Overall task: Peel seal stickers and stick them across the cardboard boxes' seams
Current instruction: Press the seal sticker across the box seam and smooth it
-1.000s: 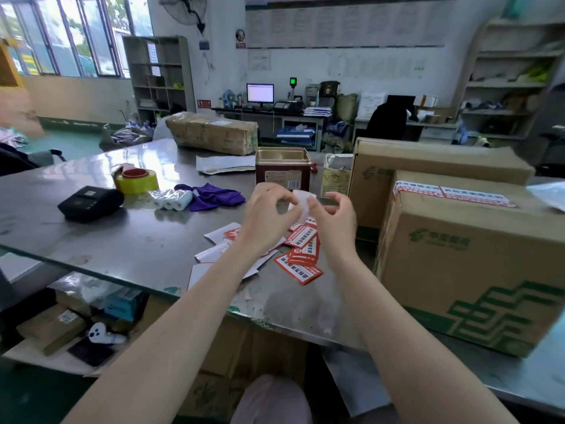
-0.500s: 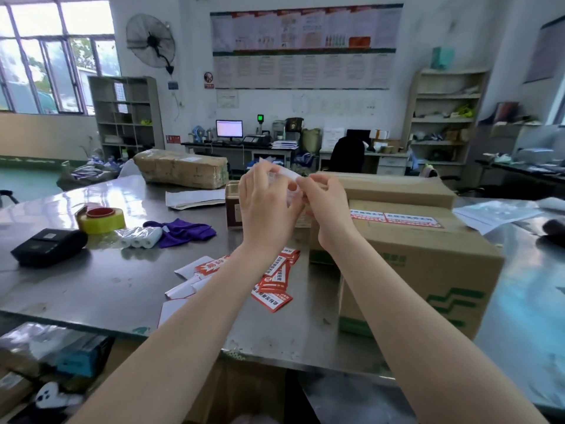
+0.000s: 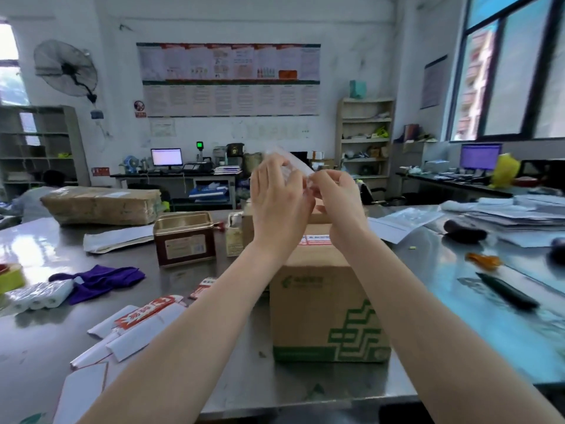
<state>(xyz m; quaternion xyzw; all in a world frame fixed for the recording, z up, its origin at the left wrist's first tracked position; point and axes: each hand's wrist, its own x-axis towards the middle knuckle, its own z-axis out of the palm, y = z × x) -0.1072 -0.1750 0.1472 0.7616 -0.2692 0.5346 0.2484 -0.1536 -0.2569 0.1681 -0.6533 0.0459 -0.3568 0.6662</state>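
Note:
Both hands are raised in front of me above the cardboard box (image 3: 324, 307), which has a green logo and red-and-white seal stickers (image 3: 315, 239) across its top seam. My left hand (image 3: 279, 195) and my right hand (image 3: 334, 189) together pinch a white sticker sheet (image 3: 295, 162) held up between their fingertips. More red-and-white seal stickers (image 3: 146, 313) and white backing strips (image 3: 122, 341) lie scattered on the steel table (image 3: 214, 377) left of the box. A second box behind is mostly hidden by my hands.
A brown tin (image 3: 184, 238), a purple cloth (image 3: 97, 281), white paper rolls (image 3: 36, 296) and yellow tape (image 3: 10, 276) sit on the left. A wrapped parcel (image 3: 102, 205) lies far left. A black pen (image 3: 506, 290) and paper stacks (image 3: 516, 217) are on the right.
My hands rose from the table with the sticker sheet. The view tilted up and swung right, so the box now sits under my arms.

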